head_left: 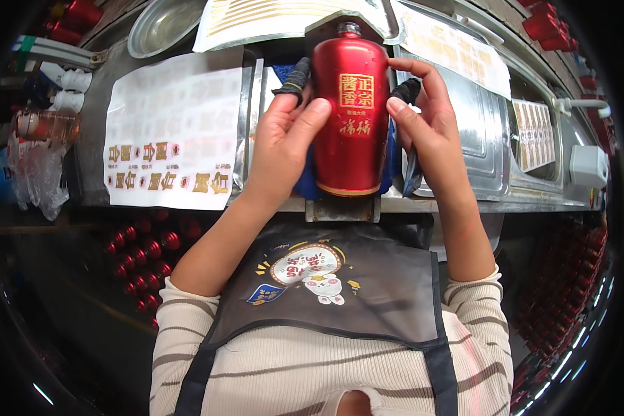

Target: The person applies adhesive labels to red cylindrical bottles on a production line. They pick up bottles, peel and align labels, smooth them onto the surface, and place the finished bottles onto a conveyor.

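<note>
A glossy red bottle [350, 152] with gold square lettering and an uncapped dark neck lies in front of me, neck pointing away, in a holder with blue padding [305, 182]. My left hand [284, 135] is at its left side, thumb pressed to the edge. My right hand [430, 118] grips the right side, with the index finger near the shoulder and the thumb by the lettering. Black wrapping covers a finger on each hand. Below my right palm sits a dark blue flat piece [412, 173], its kind unclear.
A white sheet of gold decals [173, 132] lies at left, below a metal bowl [163, 28]. Metal trays [464, 149] and another decal sheet [457, 52] stand at right. Several red bottles [145, 256] are under the bench; a plastic bag [41, 173] hangs far left.
</note>
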Demonstrator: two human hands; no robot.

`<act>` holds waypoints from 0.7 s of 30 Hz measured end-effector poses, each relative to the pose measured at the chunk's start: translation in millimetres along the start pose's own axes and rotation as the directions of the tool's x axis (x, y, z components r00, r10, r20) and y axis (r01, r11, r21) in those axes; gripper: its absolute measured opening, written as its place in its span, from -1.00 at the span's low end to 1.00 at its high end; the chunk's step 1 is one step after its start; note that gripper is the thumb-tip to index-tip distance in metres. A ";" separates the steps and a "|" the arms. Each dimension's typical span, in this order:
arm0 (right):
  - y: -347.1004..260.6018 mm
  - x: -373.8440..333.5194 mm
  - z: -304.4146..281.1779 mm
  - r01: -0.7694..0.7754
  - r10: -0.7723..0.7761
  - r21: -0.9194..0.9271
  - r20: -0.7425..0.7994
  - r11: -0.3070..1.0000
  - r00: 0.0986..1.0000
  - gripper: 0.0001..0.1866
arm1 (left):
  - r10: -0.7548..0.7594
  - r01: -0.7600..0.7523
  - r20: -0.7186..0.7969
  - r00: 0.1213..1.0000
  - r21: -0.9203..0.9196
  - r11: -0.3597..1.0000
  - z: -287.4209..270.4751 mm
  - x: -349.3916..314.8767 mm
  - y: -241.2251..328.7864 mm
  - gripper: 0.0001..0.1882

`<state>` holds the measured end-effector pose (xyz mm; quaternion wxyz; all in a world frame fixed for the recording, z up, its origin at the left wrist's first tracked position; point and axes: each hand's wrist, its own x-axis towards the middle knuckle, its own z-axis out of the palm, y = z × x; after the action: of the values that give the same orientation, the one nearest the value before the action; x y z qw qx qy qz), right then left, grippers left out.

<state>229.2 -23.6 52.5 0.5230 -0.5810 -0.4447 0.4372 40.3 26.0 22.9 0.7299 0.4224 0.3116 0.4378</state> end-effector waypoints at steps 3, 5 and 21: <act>1.3 1.4 -9.3 -0.079 0.074 0.080 0.058 0.994 0.996 -0.51 | -0.016 0.016 -0.026 1.000 0.021 1.000 -8.0 1.8 -1.7 -0.66; 0.8 -1.4 -8.5 -0.075 0.069 0.097 0.062 0.992 0.996 -0.50 | -0.032 0.032 -0.007 0.999 -0.013 0.999 -9.2 1.7 -0.8 -0.64; -3.9 -5.0 10.6 0.055 -0.058 -0.138 -0.017 0.989 0.998 -0.31 | -0.004 -0.004 0.038 0.999 0.198 0.980 0.8 -4.7 0.0 -0.49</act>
<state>217.5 -25.9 55.9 0.4985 -0.6073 -0.4845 0.3846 39.0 21.4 23.7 0.6900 0.5014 0.3397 0.3964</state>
